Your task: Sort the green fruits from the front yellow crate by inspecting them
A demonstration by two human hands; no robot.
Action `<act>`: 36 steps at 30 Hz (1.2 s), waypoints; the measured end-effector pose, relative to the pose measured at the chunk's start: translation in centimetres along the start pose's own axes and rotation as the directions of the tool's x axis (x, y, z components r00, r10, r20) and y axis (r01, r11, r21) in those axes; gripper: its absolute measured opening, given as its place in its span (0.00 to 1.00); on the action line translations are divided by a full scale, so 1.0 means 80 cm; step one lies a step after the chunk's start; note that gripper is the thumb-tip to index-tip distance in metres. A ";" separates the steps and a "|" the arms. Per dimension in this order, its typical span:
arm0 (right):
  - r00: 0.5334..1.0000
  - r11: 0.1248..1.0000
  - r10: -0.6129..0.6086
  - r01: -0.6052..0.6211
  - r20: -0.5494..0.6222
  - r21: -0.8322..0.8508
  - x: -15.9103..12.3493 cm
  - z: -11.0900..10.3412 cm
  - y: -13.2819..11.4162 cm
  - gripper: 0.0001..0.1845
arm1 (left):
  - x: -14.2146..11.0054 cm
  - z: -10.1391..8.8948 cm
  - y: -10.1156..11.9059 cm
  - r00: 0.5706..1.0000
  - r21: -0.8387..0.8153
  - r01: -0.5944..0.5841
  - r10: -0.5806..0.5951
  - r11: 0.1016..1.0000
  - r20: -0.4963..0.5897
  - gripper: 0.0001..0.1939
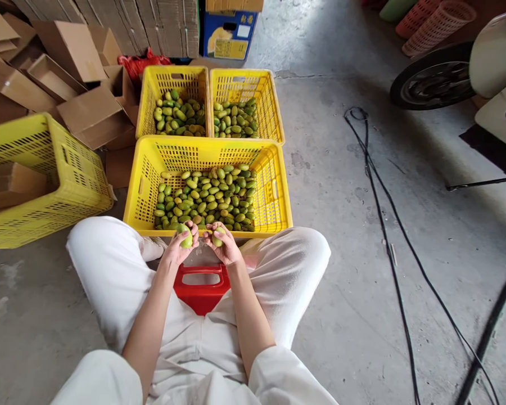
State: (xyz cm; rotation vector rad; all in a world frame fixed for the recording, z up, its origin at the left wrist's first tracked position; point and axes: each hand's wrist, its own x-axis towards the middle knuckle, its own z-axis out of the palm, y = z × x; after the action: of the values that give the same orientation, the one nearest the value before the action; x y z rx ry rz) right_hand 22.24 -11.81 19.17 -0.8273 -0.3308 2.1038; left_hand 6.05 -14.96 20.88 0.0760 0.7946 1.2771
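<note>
My left hand (177, 247) is closed round a small green oval fruit that looks like a mango (187, 241), over the near rim of the front yellow crate (135, 185). Close beside it, my right hand (229, 251) grips another such green fruit (217, 237). The fingertips of both hands almost meet. Inside the front crate lies a wide heap of green and yellowish fruits (206, 197). Behind it stand two smaller yellow crates, the left one (144, 107) and the right one (274, 112), each partly filled with the same kind of fruit.
Between my knees is a red plastic stool (201, 298). A yellow crate (73, 169) with cardboard inside stands at left, near piled cardboard boxes (71, 50). Black cables (383, 214) cross the concrete floor at right, below a vehicle's wheel (434, 81). A blue carton (230, 36) is at the back.
</note>
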 end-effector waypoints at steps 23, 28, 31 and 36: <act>0.988 0.992 -0.107 0.113 -0.111 0.052 0.006 0.001 0.006 0.26 | 0.010 -0.001 -0.008 0.989 0.092 -0.019 0.032 0.996 -0.146 0.19; 0.983 0.994 -0.103 0.109 -0.150 0.030 0.009 -0.001 0.008 0.28 | 0.009 0.000 -0.003 0.978 0.020 0.019 -0.015 1.000 -0.207 0.12; 0.976 0.988 -0.111 0.129 -0.189 0.086 0.011 -0.001 0.006 0.23 | 0.008 0.002 -0.002 0.979 0.019 -0.019 0.023 1.000 -0.205 0.13; 0.973 0.978 -0.110 0.142 -0.202 0.152 0.013 -0.001 0.003 0.18 | 0.011 -0.002 -0.006 0.963 0.077 -0.053 0.072 0.996 -0.261 0.18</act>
State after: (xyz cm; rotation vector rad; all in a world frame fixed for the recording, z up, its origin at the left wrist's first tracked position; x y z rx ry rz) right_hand 21.71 -11.12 18.50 -0.8792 -0.1002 1.8868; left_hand 6.41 -14.36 20.10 -0.0135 1.0728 1.3360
